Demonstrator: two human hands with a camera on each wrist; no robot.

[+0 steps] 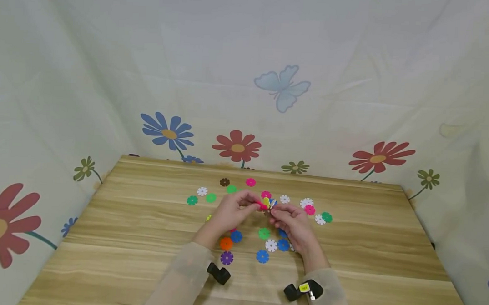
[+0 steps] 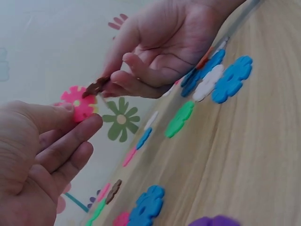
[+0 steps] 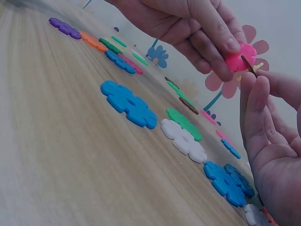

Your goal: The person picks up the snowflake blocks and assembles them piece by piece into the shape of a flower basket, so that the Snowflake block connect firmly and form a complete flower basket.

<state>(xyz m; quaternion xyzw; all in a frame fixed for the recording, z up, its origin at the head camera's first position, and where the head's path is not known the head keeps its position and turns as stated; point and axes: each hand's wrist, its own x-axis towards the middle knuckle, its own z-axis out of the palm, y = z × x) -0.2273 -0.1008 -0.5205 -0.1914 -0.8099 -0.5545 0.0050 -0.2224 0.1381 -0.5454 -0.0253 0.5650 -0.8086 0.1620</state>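
Cloth (image 1: 335, 47) with a floral print rises behind a wood-grained table (image 1: 134, 238). Above the surface, midway between its left and right edges, the left hand (image 1: 230, 211) pinches a pink disc (image 3: 241, 52) between thumb and fingers, while the right hand (image 1: 296, 225) pinches a brown disc (image 2: 95, 87) at the pink one's rim; whether the two interlock I cannot tell. Flower-shaped discs (image 1: 262, 256) lie scattered below: a purple disc (image 1: 226, 257) closest to the near edge, a teal disc (image 1: 192, 200) farthest toward the left edge. Beside the pinched pair shows a yellow sliver (image 3: 258, 66).
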